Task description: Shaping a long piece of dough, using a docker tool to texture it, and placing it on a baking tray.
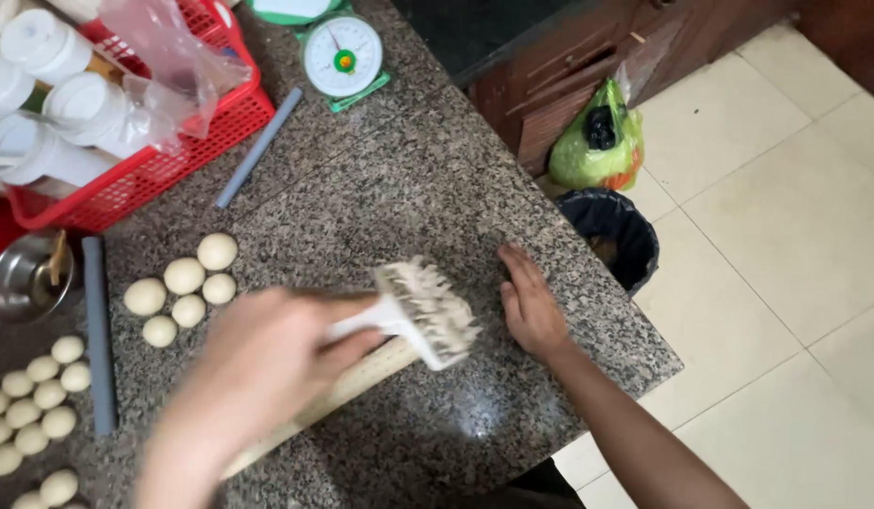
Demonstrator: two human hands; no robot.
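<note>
two hands work over a speckled granite counter (380,188). the left hand (267,363), blurred, has its fingers closed around the white handle of a spiked dough roller (423,311); the roller's toothed head sticks out just past the fingertips to their right, raised a little off the stone. a wooden rolling pin (343,391) lies slanted beneath that hand, its far end showing below the roller. left of the knuckles sit small dough balls (182,292) in a loose cluster, with more rows further left beside a grey rod (98,330). the right hand (529,306) lies flat on the counter, palm down, fingers stretched and together, holding nothing, just right of the roller head and apart from it. beyond the fingers a red basket (173,151) holds white lidded tubs, a green-based dial scale (343,57) stands near it, and on the tiled floor to the right a green plastic bag (597,141) slumps above a black bin (616,236).
</note>
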